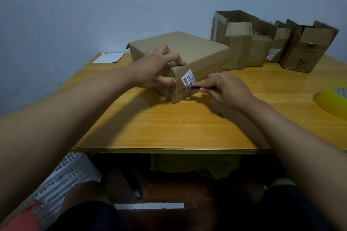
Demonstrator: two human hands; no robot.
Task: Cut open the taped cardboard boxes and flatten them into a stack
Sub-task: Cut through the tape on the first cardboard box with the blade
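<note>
A closed brown cardboard box (189,50) sits in the middle of the wooden table (169,127), one corner toward me, with a white barcode label (188,78) on its right front side. My left hand (155,67) grips the near top corner of the box, fingers on the lid and thumb against the left side. My right hand (225,90) pinches a small black cutter (193,87), its tip against the box's right side just below the label.
Several opened cardboard boxes (268,43) stand in a row at the back right. A yellow tape roll (334,99) lies at the right edge. A white paper (109,57) lies at the back left. A white perforated basket (62,178) stands under the table's left side.
</note>
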